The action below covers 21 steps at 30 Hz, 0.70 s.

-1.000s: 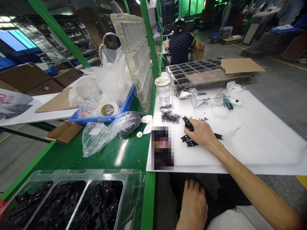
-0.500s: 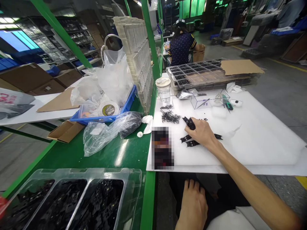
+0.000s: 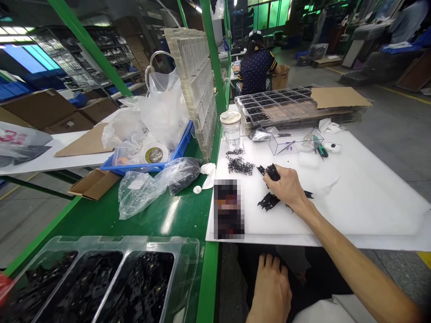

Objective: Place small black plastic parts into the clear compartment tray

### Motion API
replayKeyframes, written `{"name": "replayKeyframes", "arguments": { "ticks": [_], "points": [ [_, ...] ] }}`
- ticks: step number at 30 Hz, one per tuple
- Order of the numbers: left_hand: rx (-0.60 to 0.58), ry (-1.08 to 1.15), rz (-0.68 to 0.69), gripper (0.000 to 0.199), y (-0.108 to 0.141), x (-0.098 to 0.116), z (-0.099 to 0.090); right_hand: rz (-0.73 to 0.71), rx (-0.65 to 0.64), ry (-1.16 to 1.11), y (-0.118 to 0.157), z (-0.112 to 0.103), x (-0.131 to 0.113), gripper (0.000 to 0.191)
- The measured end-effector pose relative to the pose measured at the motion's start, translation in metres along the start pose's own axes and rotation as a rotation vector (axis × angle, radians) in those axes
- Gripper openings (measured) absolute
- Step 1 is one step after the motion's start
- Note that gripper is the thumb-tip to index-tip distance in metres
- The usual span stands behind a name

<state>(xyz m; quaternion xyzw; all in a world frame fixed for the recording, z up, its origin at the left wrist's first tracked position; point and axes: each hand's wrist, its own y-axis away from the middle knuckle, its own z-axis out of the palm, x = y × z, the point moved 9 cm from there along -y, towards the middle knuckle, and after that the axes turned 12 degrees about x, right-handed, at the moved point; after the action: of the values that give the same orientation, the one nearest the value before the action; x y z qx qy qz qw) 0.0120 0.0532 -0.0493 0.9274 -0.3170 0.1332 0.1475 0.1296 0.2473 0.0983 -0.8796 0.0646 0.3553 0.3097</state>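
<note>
- My right hand point(image 3: 286, 186) reaches out over the white surface point(image 3: 353, 197), fingers point(image 3: 273, 179) clamped on one black part point(image 3: 272, 172).
- My left hand point(image 3: 271, 289) rests flat in my lap, fingers loose, holding nothing.
- I count two more black pieces point(image 3: 268, 202) lying beside the right hand.

Factory hall: grey concrete floor point(image 3: 397, 121), green-framed bench point(image 3: 161, 215), white tabletop point(image 3: 363, 197), racks point(image 3: 67, 63) left, green-lit windows point(image 3: 266, 13) far back.
</note>
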Motion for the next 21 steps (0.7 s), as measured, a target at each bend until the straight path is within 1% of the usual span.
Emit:
{"name": "replayKeyframes", "arguments": {
  "ticks": [8,14,16,18,21],
  "points": [
    [0.005,0.001,0.005,0.032,0.0,-0.001,0.004,0.039,0.042,-0.051,-0.004,-0.01,0.0,0.021],
    [0.014,-0.023,0.019,0.033,0.0,0.0,0.004,0.093,0.104,-0.111,-0.013,-0.021,-0.005,0.02],
    [0.02,-0.033,0.024,0.032,0.0,0.0,0.004,0.114,0.12,-0.149,-0.017,-0.023,-0.009,0.016],
    [0.03,-0.041,0.032,0.032,-0.001,0.001,0.004,0.127,0.123,-0.202,-0.022,-0.022,-0.017,0.017],
    [0.054,-0.05,0.049,0.031,-0.001,0.001,0.003,0.126,0.104,-0.295,-0.032,-0.016,-0.04,0.02]
  ]
}}
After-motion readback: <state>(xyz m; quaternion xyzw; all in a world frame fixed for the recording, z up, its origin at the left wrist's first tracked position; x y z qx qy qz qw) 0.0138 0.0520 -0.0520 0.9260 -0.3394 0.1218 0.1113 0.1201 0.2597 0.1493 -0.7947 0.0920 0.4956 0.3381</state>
